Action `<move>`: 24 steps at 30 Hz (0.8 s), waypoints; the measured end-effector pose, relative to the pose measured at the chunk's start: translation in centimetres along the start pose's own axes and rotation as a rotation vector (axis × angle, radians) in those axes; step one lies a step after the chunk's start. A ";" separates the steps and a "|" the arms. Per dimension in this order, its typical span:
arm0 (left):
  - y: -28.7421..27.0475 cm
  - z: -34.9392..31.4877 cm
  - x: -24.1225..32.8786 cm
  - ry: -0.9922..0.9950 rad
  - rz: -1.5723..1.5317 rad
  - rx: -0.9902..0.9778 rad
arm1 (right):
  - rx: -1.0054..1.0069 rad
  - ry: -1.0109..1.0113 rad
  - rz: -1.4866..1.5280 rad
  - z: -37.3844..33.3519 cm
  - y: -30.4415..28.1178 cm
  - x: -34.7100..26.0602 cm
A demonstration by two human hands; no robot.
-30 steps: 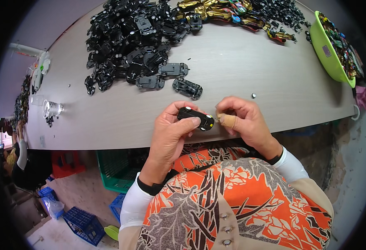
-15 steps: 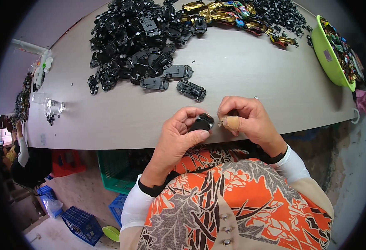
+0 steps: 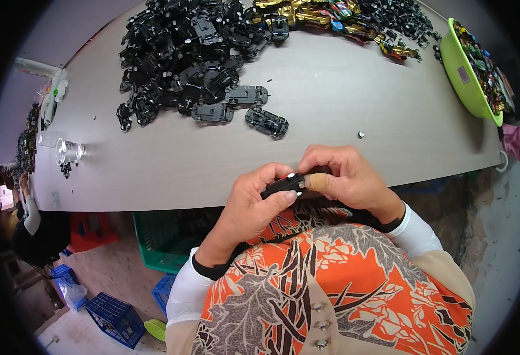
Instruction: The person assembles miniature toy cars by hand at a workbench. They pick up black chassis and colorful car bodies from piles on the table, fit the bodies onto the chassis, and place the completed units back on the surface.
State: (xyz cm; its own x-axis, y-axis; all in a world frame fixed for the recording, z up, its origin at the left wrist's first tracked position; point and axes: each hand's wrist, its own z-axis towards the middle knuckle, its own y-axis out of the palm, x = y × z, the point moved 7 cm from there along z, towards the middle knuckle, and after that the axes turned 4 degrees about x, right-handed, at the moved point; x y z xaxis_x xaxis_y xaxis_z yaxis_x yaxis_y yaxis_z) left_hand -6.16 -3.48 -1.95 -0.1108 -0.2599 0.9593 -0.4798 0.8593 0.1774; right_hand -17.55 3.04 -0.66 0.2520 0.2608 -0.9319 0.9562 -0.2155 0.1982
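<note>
Close to the table's near edge, my left hand [image 3: 249, 200] grips a black toy car [image 3: 276, 188] with pale wheels and a bit of red at its top edge. My right hand [image 3: 348, 176], its thumb wrapped in tan tape, is closed at the car's right end. A small metallic piece [image 3: 301, 184] shows at that thumb's tip, against the car; its kind is too small to tell. Beyond my hands lie a toy car chassis [image 3: 266, 122] on its own and a large heap of black toy car chassis [image 3: 180, 56].
Gold and coloured toy car bodies [image 3: 313, 16] lie at the back, beside a pile of small black wheels [image 3: 399, 21]. A lime basin [image 3: 462, 74] of car parts stands right. One loose wheel [image 3: 361, 134] and a clear cup [image 3: 67, 152] rest on the table. A green crate [image 3: 153, 248] sits below its edge.
My hands have come together. The toy car has turned in my left hand, and my right hand has brought the small metallic piece against its end. The loose wheel shows more fully.
</note>
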 end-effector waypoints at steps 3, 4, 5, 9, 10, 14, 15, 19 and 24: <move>-0.2 -0.2 0.2 0.030 0.124 0.040 | 0.021 -0.062 -0.105 0.2 0.3 0.9; -0.3 -0.3 0.2 0.024 0.160 0.050 | 0.022 -0.084 -0.136 0.3 0.3 1.2; -0.5 -0.5 0.3 0.018 0.198 0.067 | 0.014 -0.092 -0.151 0.4 0.5 1.4; -0.6 -1.0 0.5 0.024 0.148 0.130 | -0.018 -0.130 -0.233 0.8 1.1 1.4; -0.9 -1.1 0.3 0.033 0.148 0.137 | -0.026 -0.141 -0.258 0.9 1.3 1.4; -1.9 -1.7 0.1 -0.048 0.045 0.190 | -0.063 0.037 -0.035 1.5 1.9 1.2; -2.1 -1.7 0.0 -0.065 0.019 0.205 | -0.060 0.073 0.061 1.5 1.6 1.6; -2.8 -1.9 -0.1 -0.110 -0.028 0.253 | 0.011 -0.034 0.123 2.0 0.4 1.2; -2.8 -1.9 -0.5 -0.099 -0.029 0.222 | -0.024 0.033 0.048 1.6 2.2 0.8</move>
State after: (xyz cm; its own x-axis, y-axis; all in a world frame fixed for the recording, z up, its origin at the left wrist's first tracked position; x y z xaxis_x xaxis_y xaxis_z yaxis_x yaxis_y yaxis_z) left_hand -3.14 -4.92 -2.50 -0.1742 -0.3343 0.9262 -0.6622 0.7360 0.1411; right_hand -15.49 1.23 -1.46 0.3017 0.2817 -0.9108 0.9462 -0.2060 0.2496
